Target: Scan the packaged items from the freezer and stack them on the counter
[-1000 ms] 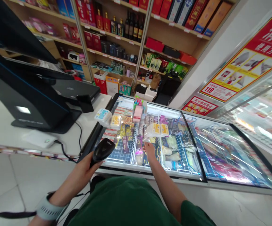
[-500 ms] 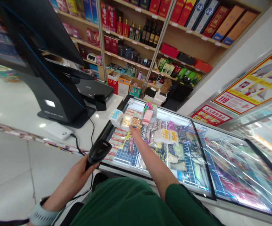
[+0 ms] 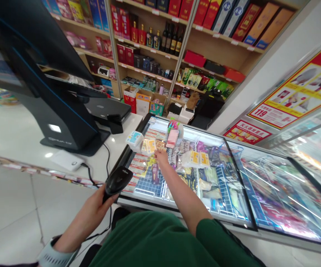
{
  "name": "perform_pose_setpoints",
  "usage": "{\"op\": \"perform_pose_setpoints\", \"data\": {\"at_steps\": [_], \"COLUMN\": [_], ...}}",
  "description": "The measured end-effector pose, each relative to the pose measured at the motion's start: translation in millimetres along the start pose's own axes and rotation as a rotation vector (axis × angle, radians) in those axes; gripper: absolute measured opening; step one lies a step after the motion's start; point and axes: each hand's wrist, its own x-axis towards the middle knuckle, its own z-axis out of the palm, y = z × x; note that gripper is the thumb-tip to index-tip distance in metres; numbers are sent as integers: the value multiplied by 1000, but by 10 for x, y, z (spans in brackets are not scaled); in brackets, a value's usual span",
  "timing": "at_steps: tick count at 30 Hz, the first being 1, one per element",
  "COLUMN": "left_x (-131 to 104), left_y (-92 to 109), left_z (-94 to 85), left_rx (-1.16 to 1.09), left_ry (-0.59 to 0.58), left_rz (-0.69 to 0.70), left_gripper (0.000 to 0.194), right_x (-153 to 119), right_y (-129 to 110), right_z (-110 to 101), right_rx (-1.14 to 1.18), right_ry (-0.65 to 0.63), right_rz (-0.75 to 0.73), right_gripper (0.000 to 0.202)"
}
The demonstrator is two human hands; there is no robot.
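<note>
My left hand (image 3: 100, 204) is wrapped round the handle of a black barcode scanner (image 3: 118, 180), near the counter's corner. Stretched out over the glass-topped freezer, my right hand (image 3: 161, 157) has its fingers together at the edge of a small clear pack with a yellow label (image 3: 149, 146). A white pack with a blue label (image 3: 134, 140) lies left of it. Further right on the glass sit packs with orange labels (image 3: 196, 159). Behind my right hand stands a cup-like holder with colourful items (image 3: 174, 128), partly blurred out.
A black monitor stand (image 3: 65, 126) and a white device (image 3: 67, 160) with a cable stand on the white counter (image 3: 7, 137). Shelves (image 3: 146, 48) of bottles and boxes rise behind. A second freezer section (image 3: 285, 193) extends right, below wall posters (image 3: 296, 96).
The yellow-labelled pack is tilted differently, with its label now on the right side by my right fingers. The camera view has shifted slightly. My left hand still holds the scanner.
</note>
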Motion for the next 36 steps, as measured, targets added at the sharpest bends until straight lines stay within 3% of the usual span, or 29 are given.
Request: {"op": "perform_pose_setpoints", "data": {"at_steps": [6,11,15,19,26,36], "left_x": [89,149,159,173,138,139], "left_y": [112,346,533,661,854,771], "left_z": [114,230,308,373,472,529], "left_rx": [-7,15,58,92,38,85], "left_ry": [-29,-103,-146,-175,-172,-145], "left_rz": [75,129,184,188,197,223], "left_gripper": [43,45,45,48,44,46], "right_x": [-210,-503,-691,-805,-926,-1014], "right_y": [60,83,115,172,243,293], "right_z": [-509,-892,-1083,-1178,-1264,-1282], "right_rx": [-87,-90,-91,-136,-154,-174], "right_ry": [105,194,217,238,223,213], "right_rz": [-174,-282,-359,-459,-433,-422], "right_gripper": [16,10,7,9,9,8]}}
